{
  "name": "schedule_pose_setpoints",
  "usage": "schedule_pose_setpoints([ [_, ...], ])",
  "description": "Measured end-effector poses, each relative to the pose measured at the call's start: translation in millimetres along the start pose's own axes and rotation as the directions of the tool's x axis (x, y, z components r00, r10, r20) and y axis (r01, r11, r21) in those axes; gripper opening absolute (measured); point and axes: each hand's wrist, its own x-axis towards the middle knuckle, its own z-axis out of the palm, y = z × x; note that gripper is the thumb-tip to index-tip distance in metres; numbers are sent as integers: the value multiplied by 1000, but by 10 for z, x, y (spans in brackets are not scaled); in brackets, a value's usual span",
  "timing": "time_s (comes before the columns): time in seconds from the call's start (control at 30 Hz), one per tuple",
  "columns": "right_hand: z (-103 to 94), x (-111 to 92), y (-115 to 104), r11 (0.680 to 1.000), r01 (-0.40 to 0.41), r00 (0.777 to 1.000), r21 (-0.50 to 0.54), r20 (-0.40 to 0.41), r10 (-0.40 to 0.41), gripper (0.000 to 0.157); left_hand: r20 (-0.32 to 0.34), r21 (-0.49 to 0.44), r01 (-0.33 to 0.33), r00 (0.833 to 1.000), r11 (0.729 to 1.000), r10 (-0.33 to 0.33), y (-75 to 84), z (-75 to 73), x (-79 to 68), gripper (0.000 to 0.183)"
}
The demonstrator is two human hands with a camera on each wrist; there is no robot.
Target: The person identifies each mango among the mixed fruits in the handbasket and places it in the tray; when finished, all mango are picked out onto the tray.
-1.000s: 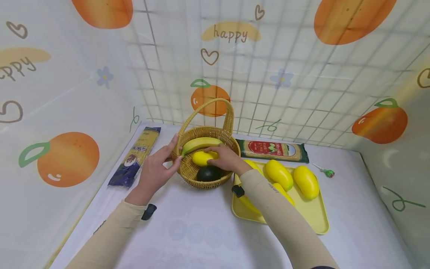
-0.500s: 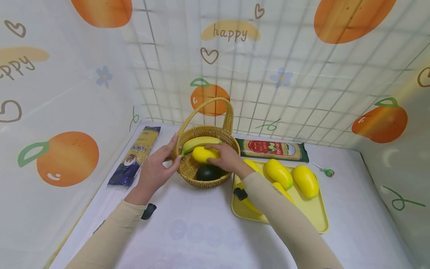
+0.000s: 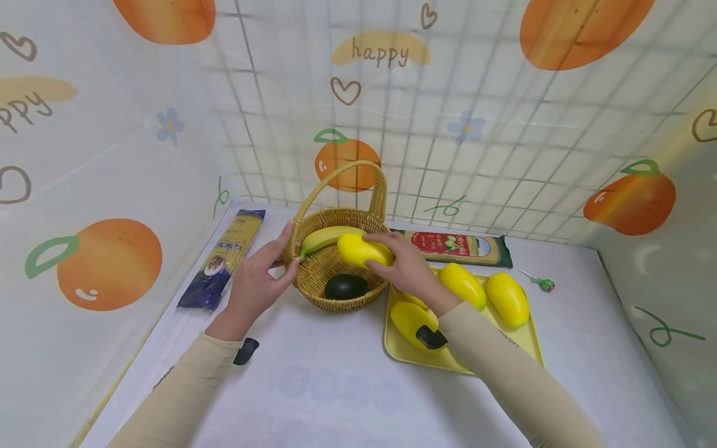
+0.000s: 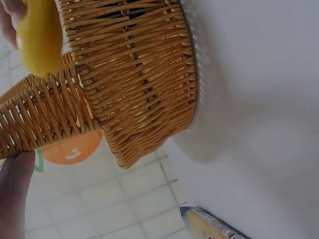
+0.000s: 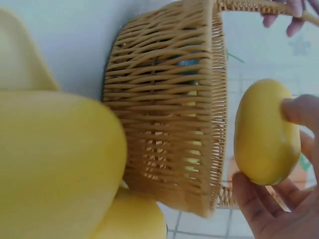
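A round wicker basket (image 3: 342,305) with a tall handle stands near the back of the table. Its left side, where the handle meets the rim, is gripped between the thumb and fingers of my left hand (image 3: 252,286). My right hand (image 3: 411,270) holds a yellow mango (image 3: 358,250) above the basket's right rim. In the right wrist view, thumb and fingers close round that mango (image 5: 264,132), which is outside the weave. Inside the basket lie a banana (image 3: 325,238) along the back and a dark oval fruit (image 3: 346,287) toward the front.
Right of the basket, a yellow tray (image 3: 399,354) bears several mangoes (image 3: 508,300), partly covered by my right forearm. A red-and-green pasta packet (image 3: 456,246) lies behind it, and a lollipop (image 3: 544,284) to its right. Another pasta packet (image 3: 221,261) lies at the left.
My right hand has lifted the mango from inside the basket and carried it up and to the right. My left hand keeps its grip on the basket.
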Motion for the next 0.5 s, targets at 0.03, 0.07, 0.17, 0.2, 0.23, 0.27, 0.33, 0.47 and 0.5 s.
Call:
schedule_pose_setpoints([
  [0.03,-37,-51,1,1000,4,1000,7,-11,-4,49,0,1,-1,1000,1000,1,-3,0,2,78],
  [0.07,-73,-105,5,1000,2,1000,7,-21,-2,49,0,2,-2,1000,1000,2,-7,1,4,78],
  [0.17,-192,-282,28,1000,-13,999,24,-39,14,50,-1,2,-1,1000,1000,1,-16,4,5,78],
  [0.2,-231,-346,42,999,-22,999,23,-45,23,50,0,2,0,1000,1000,0,-18,5,4,78],
  [0.23,-271,-412,57,999,-33,998,25,-48,34,50,0,0,1,1000,1000,-1,-20,7,2,78],
  [0.27,-310,-480,76,999,-43,998,23,-51,44,50,0,-1,1,1000,1000,-1,-20,7,0,78],
  [0.33,-385,-620,125,998,-58,997,20,-59,59,51,-3,-6,1,1000,1000,-1,-19,7,-3,78],
  [0.47,-517,-921,269,997,-73,993,-13,-97,71,52,-8,-6,0,1000,1000,0,-2,5,1,77],
  [0.5,-549,-1000,312,997,-79,991,-23,-112,76,52,-9,-7,1,1000,1000,-1,3,4,3,77],
])
